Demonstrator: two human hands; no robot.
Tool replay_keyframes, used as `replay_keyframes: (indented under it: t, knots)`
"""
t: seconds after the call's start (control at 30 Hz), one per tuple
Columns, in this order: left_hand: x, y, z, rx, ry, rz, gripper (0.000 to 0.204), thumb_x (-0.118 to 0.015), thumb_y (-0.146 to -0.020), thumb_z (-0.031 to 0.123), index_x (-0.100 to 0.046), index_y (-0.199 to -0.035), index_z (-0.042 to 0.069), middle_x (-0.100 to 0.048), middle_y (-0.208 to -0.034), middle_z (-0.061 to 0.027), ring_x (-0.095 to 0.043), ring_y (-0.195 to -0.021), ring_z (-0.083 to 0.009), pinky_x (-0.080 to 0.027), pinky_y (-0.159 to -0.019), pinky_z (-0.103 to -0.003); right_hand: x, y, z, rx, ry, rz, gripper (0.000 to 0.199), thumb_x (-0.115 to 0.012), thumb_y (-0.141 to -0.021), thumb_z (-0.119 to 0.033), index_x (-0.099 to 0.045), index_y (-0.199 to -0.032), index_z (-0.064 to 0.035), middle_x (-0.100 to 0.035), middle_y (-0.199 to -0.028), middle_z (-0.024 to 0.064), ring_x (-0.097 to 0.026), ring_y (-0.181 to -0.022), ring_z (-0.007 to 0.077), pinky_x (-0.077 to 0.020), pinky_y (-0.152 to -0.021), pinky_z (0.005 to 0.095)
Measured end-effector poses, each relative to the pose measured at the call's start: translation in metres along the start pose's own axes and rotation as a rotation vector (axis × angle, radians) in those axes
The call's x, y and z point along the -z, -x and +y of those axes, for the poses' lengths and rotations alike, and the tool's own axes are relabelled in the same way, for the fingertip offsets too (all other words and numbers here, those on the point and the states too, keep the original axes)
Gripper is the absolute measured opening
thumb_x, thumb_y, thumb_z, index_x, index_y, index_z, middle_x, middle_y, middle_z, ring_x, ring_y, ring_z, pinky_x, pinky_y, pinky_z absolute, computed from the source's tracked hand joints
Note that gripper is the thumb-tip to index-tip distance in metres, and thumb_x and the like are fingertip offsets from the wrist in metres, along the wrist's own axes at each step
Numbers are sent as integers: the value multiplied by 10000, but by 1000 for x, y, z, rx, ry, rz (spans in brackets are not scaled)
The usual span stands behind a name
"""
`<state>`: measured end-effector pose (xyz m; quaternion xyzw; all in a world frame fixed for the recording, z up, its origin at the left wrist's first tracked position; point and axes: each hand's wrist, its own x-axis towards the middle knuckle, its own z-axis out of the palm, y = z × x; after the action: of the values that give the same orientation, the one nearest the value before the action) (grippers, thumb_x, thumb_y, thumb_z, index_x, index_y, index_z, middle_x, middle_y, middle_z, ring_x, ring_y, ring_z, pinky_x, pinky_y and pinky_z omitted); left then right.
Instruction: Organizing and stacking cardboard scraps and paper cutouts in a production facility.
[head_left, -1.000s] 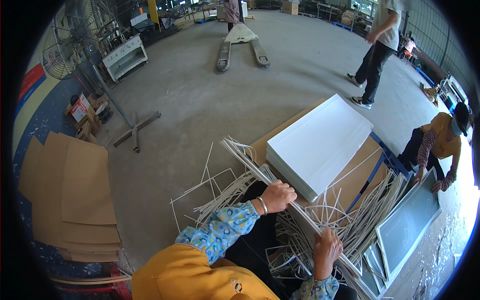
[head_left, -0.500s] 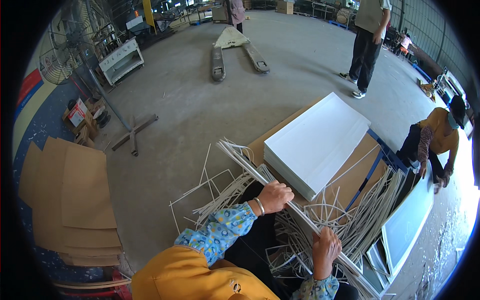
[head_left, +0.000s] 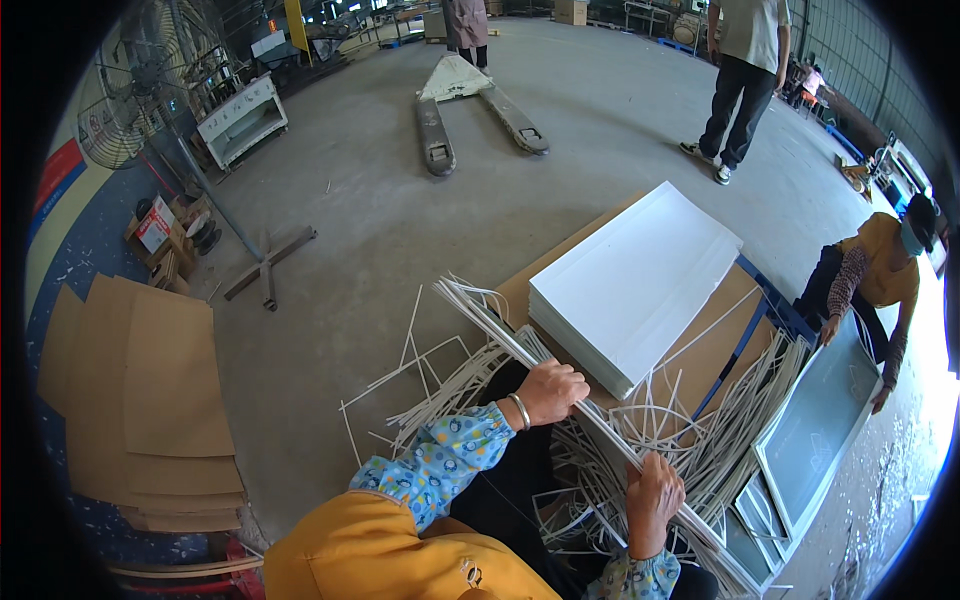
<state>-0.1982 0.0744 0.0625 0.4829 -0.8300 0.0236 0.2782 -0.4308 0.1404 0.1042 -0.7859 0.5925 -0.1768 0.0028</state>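
While we gathered the bundle of white strips point(head_left: 520, 345) slanting above the loose strips point(head_left: 690, 440), our left hand point(head_left: 553, 390) curled shut around its middle and our right hand point(head_left: 655, 497) clasped its lower end, fingers wrapped tight, keeping the lengths aligned beside the white panel stack point(head_left: 635, 285).

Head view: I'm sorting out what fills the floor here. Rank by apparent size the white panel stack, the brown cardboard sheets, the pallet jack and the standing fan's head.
1. White panel stack and brown cardboard sheets: alike, no ranking.
2. Pallet jack, though farther away, so unsure.
3. Standing fan's head, farther too and bent by the rim.
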Motion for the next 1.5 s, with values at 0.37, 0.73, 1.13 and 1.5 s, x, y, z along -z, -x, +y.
replay_keyframes:
  t: [0.37, 0.73, 1.13, 1.5]
  knots:
    - [1, 0, 0, -3, -14, -9, 155, -587, -692, 204, -483, -608, 126, -484, -612, 1, -530, -650, -180, -391, -602, -327, -3, 2, 0, -10, 14, -11, 162, -634, -686, -115, -492, -695, -39, -544, -689, 98, -549, -695, 285, -399, -616, 381]
    - [2, 0, -1, -16, 2, 0, 170, -598, -691, 212, -483, -609, 117, -481, -612, -5, -528, -639, -188, -400, -603, -333, 0, 1, -2, -20, -3, 3, 178, -640, -679, -124, -482, -684, -43, -538, -675, 103, -544, -691, 288, -396, -610, 389]
    - [1, 0, -1, -25, -14, 1, 173, -598, -688, 212, -479, -607, 116, -477, -611, -6, -530, -644, -185, -396, -599, -331, -3, 3, -1, -26, 2, 4, 155, -633, -670, -110, -492, -703, -55, -547, -705, 93, -547, -715, 276, -394, -619, 384]
    - [1, 0, -1, -23, -9, -9, 161, -606, -680, 211, -489, -616, 120, -487, -618, 1, -536, -651, -183, -395, -600, -330, -1, 3, -2, -13, -22, 18, 153, -629, -680, -117, -495, -721, -56, -548, -710, 88, -549, -715, 272, -392, -622, 392]
